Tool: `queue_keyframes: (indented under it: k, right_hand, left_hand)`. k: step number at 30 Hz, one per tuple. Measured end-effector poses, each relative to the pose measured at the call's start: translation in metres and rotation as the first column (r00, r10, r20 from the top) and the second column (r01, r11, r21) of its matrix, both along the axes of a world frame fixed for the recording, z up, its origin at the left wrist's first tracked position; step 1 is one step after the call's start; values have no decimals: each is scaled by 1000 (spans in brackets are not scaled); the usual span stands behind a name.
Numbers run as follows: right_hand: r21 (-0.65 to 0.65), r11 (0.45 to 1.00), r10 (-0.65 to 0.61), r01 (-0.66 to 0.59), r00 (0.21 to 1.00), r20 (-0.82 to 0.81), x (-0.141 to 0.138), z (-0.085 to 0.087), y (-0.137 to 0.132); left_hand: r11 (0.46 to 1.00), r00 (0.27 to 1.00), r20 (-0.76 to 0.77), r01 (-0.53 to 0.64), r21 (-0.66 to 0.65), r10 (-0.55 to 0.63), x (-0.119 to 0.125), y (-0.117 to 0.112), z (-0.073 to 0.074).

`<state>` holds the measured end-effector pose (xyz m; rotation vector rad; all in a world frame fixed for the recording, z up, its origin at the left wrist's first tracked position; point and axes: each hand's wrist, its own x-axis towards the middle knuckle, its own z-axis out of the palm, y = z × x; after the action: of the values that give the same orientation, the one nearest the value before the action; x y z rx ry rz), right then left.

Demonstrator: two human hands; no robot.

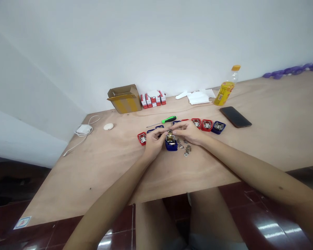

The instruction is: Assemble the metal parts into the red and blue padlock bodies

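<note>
A small blue plastic case with a brass and steel mechanism (pixel 171 144) stands on the table between my hands. My left hand (pixel 154 144) is closed at its left side, thumb and fingers pinching the metal top. From the right, my right hand (pixel 189 132) pinches the same metal part, with its index finger reaching across toward the left hand. The fingers partly hide what they hold. Several small loose metal pieces (pixel 187 150) lie just right of the case. More cases with metal parts sit behind and beside the hands, including a red case (pixel 142 138) and a blue case (pixel 218 127).
A green-handled screwdriver (pixel 169 119) lies behind the hands. Along the wall are a cardboard box (pixel 126 104), small red-and-white boxes (pixel 153 100), white papers (pixel 198 97) and a yellow-labelled bottle (pixel 225 91). A phone (pixel 235 116) lies right; a white cable (pixel 83 130) lies left.
</note>
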<state>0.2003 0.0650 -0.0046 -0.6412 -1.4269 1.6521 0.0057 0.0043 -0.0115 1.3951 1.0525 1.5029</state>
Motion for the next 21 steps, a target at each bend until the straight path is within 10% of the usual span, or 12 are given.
queue_keyframes:
  k: [21]
  right_hand:
    - [137,989,-73,59,992,98,6,6,1]
  left_hand:
    - [999,998,34,45,1,-45,1,-1,-3]
